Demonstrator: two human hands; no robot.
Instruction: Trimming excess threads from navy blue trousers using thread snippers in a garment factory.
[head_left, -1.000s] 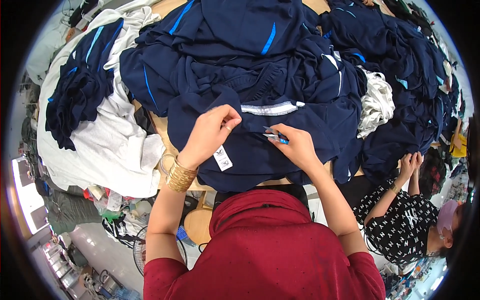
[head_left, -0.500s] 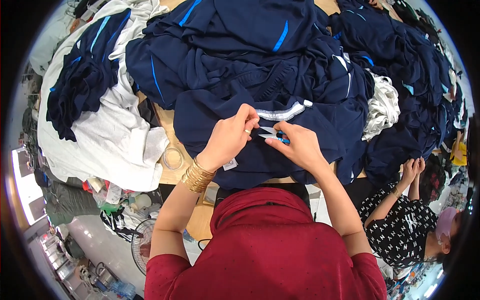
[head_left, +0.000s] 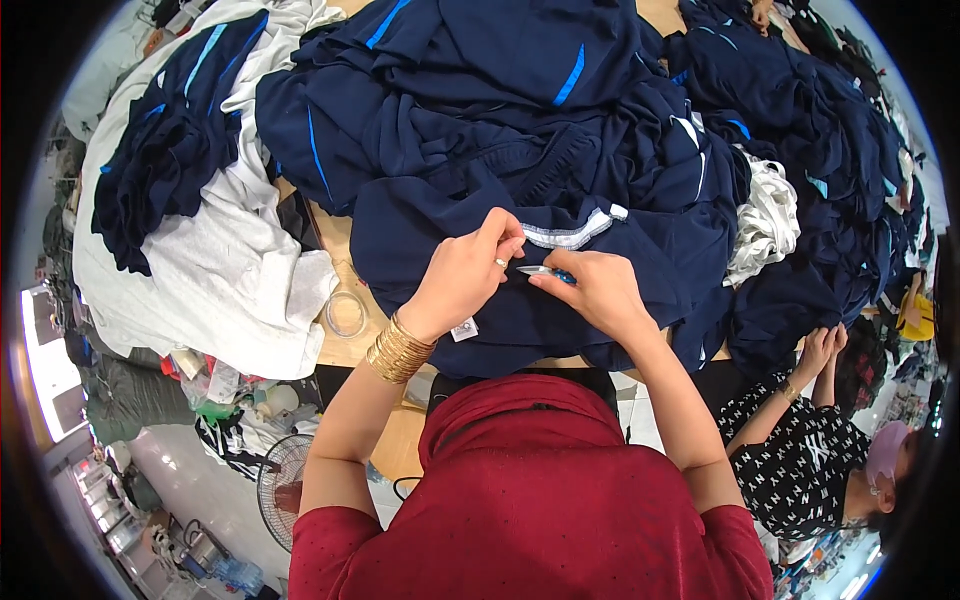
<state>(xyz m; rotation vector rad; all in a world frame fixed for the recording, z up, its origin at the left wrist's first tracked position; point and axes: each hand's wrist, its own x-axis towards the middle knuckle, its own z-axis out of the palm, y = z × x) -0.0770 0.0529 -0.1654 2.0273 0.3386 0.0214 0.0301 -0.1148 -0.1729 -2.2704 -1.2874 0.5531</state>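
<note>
In my right hand (head_left: 598, 290) is a pair of thread snips (head_left: 540, 270) with blue handles, their pale blades pressed together and pointing left. My left hand (head_left: 470, 268) is closed in a pinch at the left end of a white band (head_left: 570, 235) on a navy garment (head_left: 420, 225). Whether a loose thread is also between those fingertips is too small to tell. The blade tips lie just below the pinching fingers, a small gap apart. A small white label (head_left: 463, 329) shows on the garment beside my left wrist.
More navy clothes with blue stripes (head_left: 500, 60) are heaped at the far side. White cloth (head_left: 240, 290) drapes on the left, near a clear ring-shaped roll (head_left: 345, 314). Bundled white strips (head_left: 768, 215) lie to the right. A co-worker (head_left: 800, 450) handles navy cloth at lower right.
The snips' blades were spread apart and have now come together. Both hands stay in nearly the same place over the garment.
</note>
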